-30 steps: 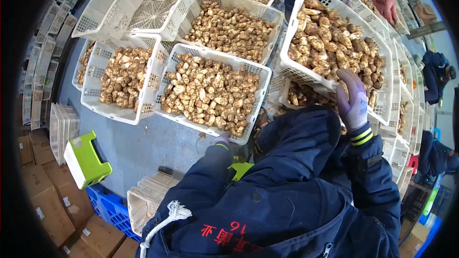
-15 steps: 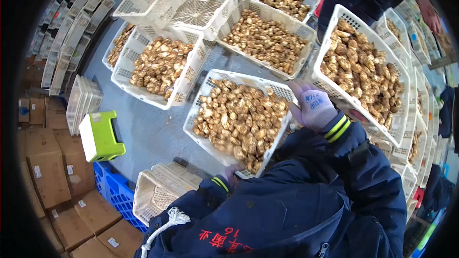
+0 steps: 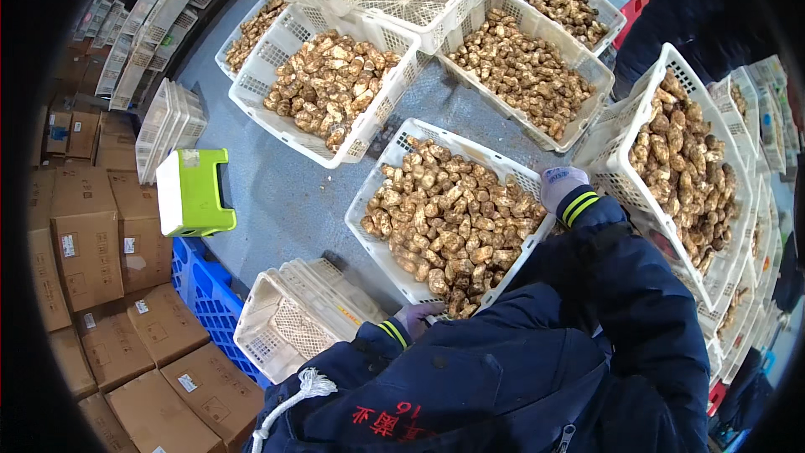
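Left hand holds the near corner of white crate with mushrooms; right hand holds its right corner.

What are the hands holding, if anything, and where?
White crate of brown produce: left hand grips its rim near the nearest corner; right hand is at its right corner, but whether it grips can't be told.

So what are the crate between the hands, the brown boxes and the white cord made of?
White crate: matte, probably moulded plastic, given its perforated walls. Brown boxes: dull, likely cardboard, from flat, seamed panels. White cord: soft fibre, possibly cotton; frayed end.
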A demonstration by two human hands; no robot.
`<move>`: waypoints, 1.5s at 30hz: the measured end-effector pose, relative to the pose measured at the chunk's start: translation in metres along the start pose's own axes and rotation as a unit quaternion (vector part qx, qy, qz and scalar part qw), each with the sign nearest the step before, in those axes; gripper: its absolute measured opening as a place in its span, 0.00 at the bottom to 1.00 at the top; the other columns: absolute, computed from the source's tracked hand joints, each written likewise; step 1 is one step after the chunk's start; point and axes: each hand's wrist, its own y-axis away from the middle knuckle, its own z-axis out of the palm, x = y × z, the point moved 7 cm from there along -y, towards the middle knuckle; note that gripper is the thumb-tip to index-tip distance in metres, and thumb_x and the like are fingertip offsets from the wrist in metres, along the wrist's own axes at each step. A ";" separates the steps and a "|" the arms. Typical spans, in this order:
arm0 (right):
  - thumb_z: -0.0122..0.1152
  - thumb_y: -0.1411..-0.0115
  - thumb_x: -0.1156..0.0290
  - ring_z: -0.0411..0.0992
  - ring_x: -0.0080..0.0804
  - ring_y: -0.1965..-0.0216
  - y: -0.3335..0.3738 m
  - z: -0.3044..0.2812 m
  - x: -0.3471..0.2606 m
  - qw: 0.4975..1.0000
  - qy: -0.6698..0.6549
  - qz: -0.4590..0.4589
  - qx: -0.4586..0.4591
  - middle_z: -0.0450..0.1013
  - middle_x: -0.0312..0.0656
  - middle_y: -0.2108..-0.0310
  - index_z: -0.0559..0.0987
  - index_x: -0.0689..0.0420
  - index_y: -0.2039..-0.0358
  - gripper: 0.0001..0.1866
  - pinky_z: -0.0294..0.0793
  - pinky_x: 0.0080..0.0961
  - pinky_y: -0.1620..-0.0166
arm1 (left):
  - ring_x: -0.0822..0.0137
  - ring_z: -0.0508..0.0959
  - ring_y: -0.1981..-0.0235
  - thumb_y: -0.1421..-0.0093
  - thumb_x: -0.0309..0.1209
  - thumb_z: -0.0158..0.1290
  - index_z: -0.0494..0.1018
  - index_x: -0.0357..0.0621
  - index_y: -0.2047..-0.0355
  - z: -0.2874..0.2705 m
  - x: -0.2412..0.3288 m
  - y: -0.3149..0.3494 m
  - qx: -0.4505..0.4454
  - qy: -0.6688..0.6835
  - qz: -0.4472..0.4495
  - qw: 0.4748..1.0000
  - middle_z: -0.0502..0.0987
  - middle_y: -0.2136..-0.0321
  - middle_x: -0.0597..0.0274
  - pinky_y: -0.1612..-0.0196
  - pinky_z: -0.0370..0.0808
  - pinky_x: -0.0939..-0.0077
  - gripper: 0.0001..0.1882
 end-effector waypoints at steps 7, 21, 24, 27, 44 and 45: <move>0.50 0.49 0.67 0.75 0.45 0.62 0.006 0.000 0.001 1.000 0.007 -0.014 -0.024 0.76 0.49 0.66 0.80 0.56 0.67 0.13 0.74 0.35 0.60 | 0.58 0.74 0.57 0.39 0.46 0.45 0.68 0.41 0.52 -0.103 -0.041 -0.030 0.225 0.449 -0.146 0.852 0.75 0.59 0.55 0.50 0.69 0.63 0.23; 0.50 0.49 0.69 0.75 0.46 0.63 0.082 -0.013 0.031 0.997 -0.031 0.030 0.062 0.76 0.50 0.68 0.79 0.58 0.68 0.12 0.74 0.37 0.60 | 0.53 0.77 0.66 0.58 0.34 0.60 0.68 0.27 0.56 -0.172 -0.006 -0.098 0.454 -0.092 -0.177 0.868 0.76 0.64 0.45 0.62 0.73 0.65 0.30; 0.49 0.49 0.70 0.75 0.45 0.63 0.118 -0.035 0.012 0.996 -0.040 -0.003 0.078 0.76 0.51 0.69 0.78 0.59 0.66 0.12 0.74 0.37 0.61 | 0.55 0.77 0.67 0.57 0.33 0.59 0.70 0.28 0.58 -0.198 -0.016 -0.076 0.500 -0.061 -0.141 0.852 0.76 0.65 0.48 0.62 0.73 0.65 0.27; 0.51 0.50 0.68 0.74 0.46 0.70 0.155 -0.046 0.019 0.982 -0.063 0.012 0.180 0.75 0.49 0.76 0.76 0.58 0.70 0.10 0.73 0.40 0.66 | 0.60 0.77 0.68 0.53 0.29 0.58 0.71 0.32 0.59 -0.194 -0.002 -0.103 0.459 -0.050 -0.100 0.881 0.77 0.67 0.52 0.64 0.74 0.67 0.21; 0.54 0.48 0.64 0.73 0.46 0.78 0.306 -0.061 0.019 0.907 -0.160 0.009 0.390 0.72 0.48 0.83 0.74 0.59 0.71 0.11 0.72 0.39 0.73 | 0.70 0.73 0.72 0.52 0.25 0.59 0.74 0.31 0.63 -0.147 0.201 -0.077 0.404 0.096 0.158 0.896 0.76 0.72 0.63 0.66 0.70 0.78 0.14; 0.54 0.48 0.64 0.73 0.46 0.78 0.312 -0.059 0.020 0.899 -0.163 0.006 0.407 0.72 0.48 0.83 0.74 0.59 0.70 0.11 0.72 0.39 0.73 | 0.70 0.74 0.71 0.52 0.24 0.58 0.74 0.32 0.63 -0.146 0.211 -0.071 0.397 0.109 0.213 0.886 0.76 0.71 0.63 0.65 0.70 0.78 0.15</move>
